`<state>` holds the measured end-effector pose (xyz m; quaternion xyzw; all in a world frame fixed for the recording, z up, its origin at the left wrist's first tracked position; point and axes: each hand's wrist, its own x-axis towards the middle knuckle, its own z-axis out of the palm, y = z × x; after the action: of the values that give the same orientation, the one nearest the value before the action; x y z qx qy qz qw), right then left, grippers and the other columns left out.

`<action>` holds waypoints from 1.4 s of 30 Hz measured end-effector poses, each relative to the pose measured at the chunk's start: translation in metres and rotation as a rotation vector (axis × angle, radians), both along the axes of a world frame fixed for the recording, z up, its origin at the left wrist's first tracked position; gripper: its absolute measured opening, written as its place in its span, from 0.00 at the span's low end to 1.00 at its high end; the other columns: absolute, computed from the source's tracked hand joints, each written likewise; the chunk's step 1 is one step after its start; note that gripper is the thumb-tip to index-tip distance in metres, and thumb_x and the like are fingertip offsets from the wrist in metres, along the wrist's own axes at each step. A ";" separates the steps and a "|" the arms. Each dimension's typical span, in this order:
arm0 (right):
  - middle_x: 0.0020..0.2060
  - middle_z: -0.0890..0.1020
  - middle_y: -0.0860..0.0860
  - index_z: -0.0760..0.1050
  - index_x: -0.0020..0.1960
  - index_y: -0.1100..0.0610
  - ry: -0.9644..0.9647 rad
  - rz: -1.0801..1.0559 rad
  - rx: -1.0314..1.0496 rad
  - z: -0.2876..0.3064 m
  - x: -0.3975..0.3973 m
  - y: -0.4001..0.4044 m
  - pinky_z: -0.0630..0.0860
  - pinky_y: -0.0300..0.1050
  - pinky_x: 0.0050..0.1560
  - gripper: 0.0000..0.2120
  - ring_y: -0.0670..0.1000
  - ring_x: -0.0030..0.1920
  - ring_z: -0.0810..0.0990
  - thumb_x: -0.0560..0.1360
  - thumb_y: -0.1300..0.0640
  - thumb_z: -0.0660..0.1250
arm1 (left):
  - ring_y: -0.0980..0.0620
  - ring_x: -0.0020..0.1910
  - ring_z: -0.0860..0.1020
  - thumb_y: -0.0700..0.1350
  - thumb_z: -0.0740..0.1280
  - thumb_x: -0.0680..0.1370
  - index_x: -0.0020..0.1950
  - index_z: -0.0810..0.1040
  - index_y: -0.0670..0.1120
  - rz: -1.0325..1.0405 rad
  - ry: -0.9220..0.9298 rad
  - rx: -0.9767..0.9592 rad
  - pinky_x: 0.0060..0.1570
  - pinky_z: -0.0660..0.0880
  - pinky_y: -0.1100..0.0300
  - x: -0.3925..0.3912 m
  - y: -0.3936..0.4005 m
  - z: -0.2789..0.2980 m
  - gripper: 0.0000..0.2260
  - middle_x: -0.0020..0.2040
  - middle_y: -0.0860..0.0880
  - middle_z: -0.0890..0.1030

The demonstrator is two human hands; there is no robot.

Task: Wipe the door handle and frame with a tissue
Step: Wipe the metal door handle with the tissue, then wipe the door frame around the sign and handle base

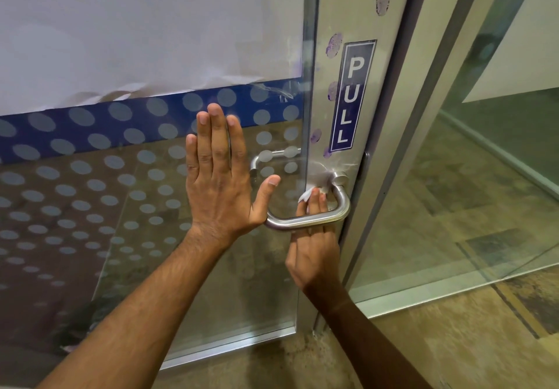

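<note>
A brushed steel loop door handle (338,214) juts from the silver door frame (390,55) beside the glass pane. My right hand (314,249) reaches up behind the handle's bar, its fingers pressing a white tissue (305,195) against the frame near the handle's upper mount. My left hand (219,176) lies flat with fingers spread on the glass door (121,207), just left of the handle, holding nothing. Purple fingerprint smudges (334,45) dot the frame above the handle.
A blue PULL sign (351,98) runs down the frame. The glass carries a blue band and frosted dots, with white paper (136,25) behind its upper part. A second fixed glass panel (484,176) stands to the right. Tiled floor lies below.
</note>
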<state>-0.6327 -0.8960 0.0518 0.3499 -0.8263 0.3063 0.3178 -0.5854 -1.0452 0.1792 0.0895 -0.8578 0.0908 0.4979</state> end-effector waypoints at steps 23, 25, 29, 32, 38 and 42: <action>0.45 0.83 0.58 0.79 0.57 0.70 -0.428 -0.097 -0.870 0.047 -0.003 0.030 0.80 0.37 0.50 0.15 0.46 0.44 0.83 0.72 0.77 0.67 | 0.49 0.79 0.31 0.65 0.54 0.80 0.79 0.30 0.44 -0.006 -0.023 -0.014 0.78 0.33 0.51 0.003 0.000 0.000 0.43 0.78 0.48 0.27; 0.46 0.82 0.62 0.77 0.59 0.68 -0.458 -0.017 -0.907 0.054 -0.009 0.036 0.80 0.38 0.54 0.16 0.44 0.46 0.83 0.73 0.77 0.67 | 0.49 0.79 0.31 0.65 0.54 0.80 0.79 0.30 0.44 -0.004 -0.028 -0.009 0.78 0.33 0.51 0.003 0.001 0.001 0.43 0.78 0.49 0.26; 0.45 0.82 0.59 0.79 0.58 0.65 -0.287 0.030 -0.758 0.064 -0.023 0.049 0.79 0.41 0.51 0.15 0.50 0.45 0.82 0.73 0.75 0.69 | 0.49 0.78 0.30 0.65 0.53 0.80 0.79 0.29 0.44 0.001 -0.042 0.006 0.78 0.33 0.51 0.004 0.002 0.002 0.43 0.79 0.46 0.29; 0.45 0.82 0.59 0.81 0.56 0.67 -0.159 0.034 -0.650 0.068 -0.029 0.051 0.78 0.40 0.56 0.16 0.50 0.48 0.82 0.71 0.78 0.68 | 0.49 0.79 0.31 0.64 0.54 0.80 0.79 0.29 0.44 0.003 -0.048 0.007 0.78 0.34 0.51 0.004 0.003 0.002 0.43 0.80 0.42 0.34; 0.41 0.83 0.55 0.83 0.53 0.64 -0.352 -0.018 -0.572 0.068 -0.024 0.056 0.83 0.49 0.46 0.13 0.53 0.41 0.83 0.71 0.75 0.70 | 0.47 0.79 0.33 0.64 0.56 0.79 0.79 0.31 0.43 -0.003 -0.043 0.001 0.78 0.35 0.50 0.003 0.003 0.001 0.45 0.79 0.46 0.28; 0.38 0.82 0.50 0.83 0.55 0.57 -0.507 0.004 -0.578 0.075 -0.019 0.061 0.82 0.43 0.43 0.15 0.49 0.37 0.82 0.72 0.70 0.71 | 0.46 0.80 0.35 0.62 0.60 0.77 0.80 0.33 0.42 -0.032 -0.042 0.012 0.79 0.37 0.48 0.007 0.004 0.004 0.46 0.80 0.45 0.31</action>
<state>-0.6520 -0.8352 0.1265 0.1608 -0.7575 0.6040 0.1885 -0.5788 -1.0413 0.1831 0.0769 -0.8700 0.0795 0.4805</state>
